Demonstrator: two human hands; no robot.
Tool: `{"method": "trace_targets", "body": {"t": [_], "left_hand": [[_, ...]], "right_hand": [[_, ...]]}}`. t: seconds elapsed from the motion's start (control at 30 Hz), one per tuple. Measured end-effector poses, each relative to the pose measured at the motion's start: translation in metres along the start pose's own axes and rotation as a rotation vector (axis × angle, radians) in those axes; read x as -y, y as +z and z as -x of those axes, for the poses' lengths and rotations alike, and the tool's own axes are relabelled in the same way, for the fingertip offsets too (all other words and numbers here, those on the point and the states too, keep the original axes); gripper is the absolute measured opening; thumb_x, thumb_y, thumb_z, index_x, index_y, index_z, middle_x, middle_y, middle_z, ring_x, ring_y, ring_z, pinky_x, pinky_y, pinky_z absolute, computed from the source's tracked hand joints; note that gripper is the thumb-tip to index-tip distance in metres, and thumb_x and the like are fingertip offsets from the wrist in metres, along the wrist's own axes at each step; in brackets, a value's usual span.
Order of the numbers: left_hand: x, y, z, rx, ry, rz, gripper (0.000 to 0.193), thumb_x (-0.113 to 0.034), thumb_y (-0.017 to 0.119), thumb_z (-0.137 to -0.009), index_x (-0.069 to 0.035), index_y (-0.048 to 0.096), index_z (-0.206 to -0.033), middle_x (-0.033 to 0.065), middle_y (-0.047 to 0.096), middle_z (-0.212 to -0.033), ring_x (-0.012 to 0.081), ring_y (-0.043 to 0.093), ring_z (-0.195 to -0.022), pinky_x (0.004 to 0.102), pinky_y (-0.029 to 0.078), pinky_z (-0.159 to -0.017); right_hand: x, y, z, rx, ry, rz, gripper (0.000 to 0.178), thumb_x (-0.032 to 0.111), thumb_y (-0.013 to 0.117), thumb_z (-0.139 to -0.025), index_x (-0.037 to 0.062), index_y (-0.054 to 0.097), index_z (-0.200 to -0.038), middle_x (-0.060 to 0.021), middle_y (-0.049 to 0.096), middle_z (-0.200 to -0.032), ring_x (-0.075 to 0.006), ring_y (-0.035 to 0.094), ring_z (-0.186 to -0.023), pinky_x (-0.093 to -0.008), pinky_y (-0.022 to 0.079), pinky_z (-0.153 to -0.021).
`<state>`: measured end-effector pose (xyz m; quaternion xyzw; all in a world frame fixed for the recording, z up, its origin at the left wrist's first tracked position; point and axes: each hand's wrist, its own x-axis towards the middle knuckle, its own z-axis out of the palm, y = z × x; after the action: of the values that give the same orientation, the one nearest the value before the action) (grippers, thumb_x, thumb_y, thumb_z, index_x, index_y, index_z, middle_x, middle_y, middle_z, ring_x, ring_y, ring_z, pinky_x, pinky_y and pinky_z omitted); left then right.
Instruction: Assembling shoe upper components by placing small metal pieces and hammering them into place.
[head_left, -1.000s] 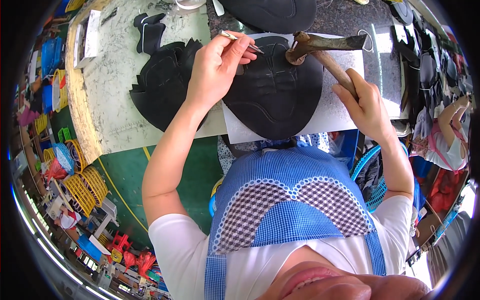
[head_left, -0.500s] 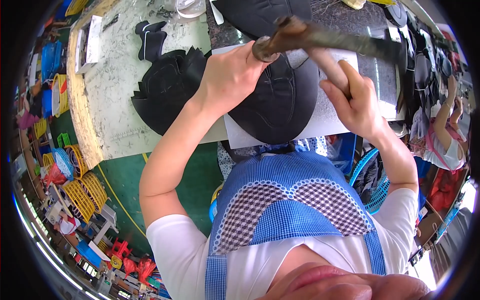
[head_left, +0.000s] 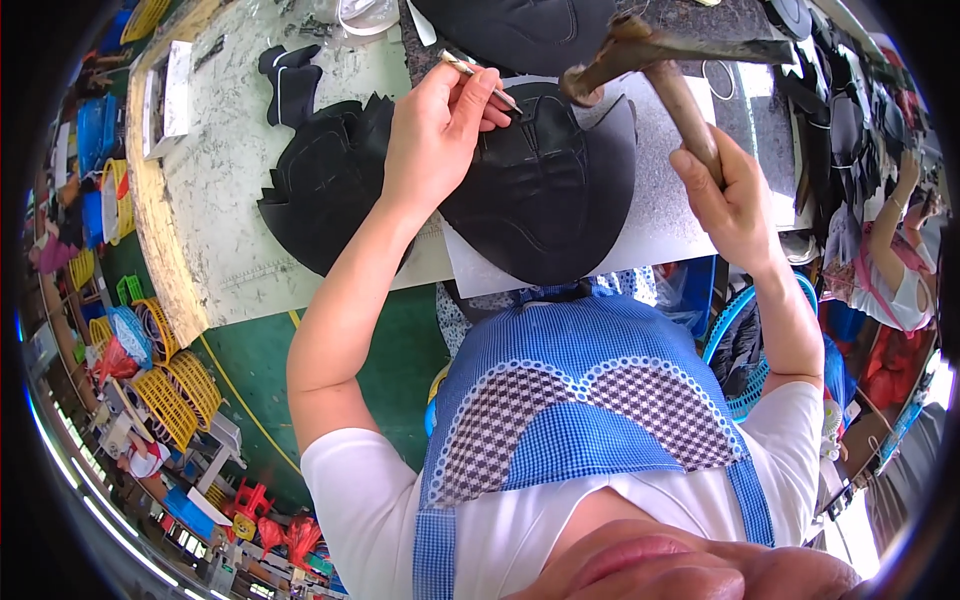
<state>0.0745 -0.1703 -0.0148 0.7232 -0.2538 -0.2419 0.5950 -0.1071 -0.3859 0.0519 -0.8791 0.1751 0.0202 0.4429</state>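
My left hand (head_left: 437,135) pinches a slim metal punch (head_left: 459,64), which slants down over the upper part of a black padded piece (head_left: 550,215). This piece has stitched lines and a rounded lower edge, and lies on a pale board (head_left: 665,225). Raised to the right, my right hand (head_left: 732,205) is closed around the wooden handle of a hammer (head_left: 690,118). The worn metal head hangs above the piece, apart from the punch. Left of it lies another black padded piece (head_left: 325,200) with notched edges, partly hidden behind my left wrist.
A third black piece (head_left: 525,35) lies at the far side. Small banded black parts (head_left: 293,88) and a white tray (head_left: 172,100) sit on the table's left. Blue basket (head_left: 752,395) stands below right; another person (head_left: 890,265) works at far right.
The hammer has lifted away from the punch, and my right hand has shifted slightly right. My left hand has moved a little left and tilted, so the punch now shows.
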Motion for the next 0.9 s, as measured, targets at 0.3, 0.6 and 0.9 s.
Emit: {"method": "trace_targets", "body": {"t": [0.3,0.6,0.9], "left_hand": [[0.0,0.0,0.0,0.027,0.01,0.024,0.032,-0.03,0.055,-0.098,0.0,0.063,-0.098,0.0082,0.069,-0.087,0.0128,0.066,-0.075,0.0237,0.052,-0.07],[-0.003,0.004,0.003,-0.007,0.196,-0.236,0.018,-0.018,0.059,-0.095,-0.001,0.062,-0.092,0.0058,0.068,-0.079,0.0157,0.068,-0.069,0.0254,0.051,-0.057],[-0.001,0.01,-0.001,-0.126,0.391,-0.62,0.018,-0.022,0.06,-0.092,-0.005,0.056,-0.088,0.0061,0.066,-0.074,0.0212,0.067,-0.062,0.0285,0.05,-0.05]], "right_hand": [[-0.007,0.003,0.003,0.013,-0.042,0.063,0.029,0.025,0.06,-0.095,0.0011,0.052,-0.082,-0.0057,0.044,-0.054,-0.0122,0.042,-0.047,-0.0313,0.032,-0.046],[0.011,-0.001,0.002,-0.072,-0.109,-0.049,0.027,0.023,0.06,-0.095,0.0001,0.052,-0.083,-0.0021,0.047,-0.058,-0.0096,0.042,-0.048,-0.0282,0.033,-0.046],[0.027,0.008,-0.012,0.011,-0.136,0.055,0.024,0.018,0.065,-0.091,-0.0003,0.053,-0.083,-0.0092,0.05,-0.054,-0.0165,0.047,-0.047,-0.0326,0.039,-0.047]]}}
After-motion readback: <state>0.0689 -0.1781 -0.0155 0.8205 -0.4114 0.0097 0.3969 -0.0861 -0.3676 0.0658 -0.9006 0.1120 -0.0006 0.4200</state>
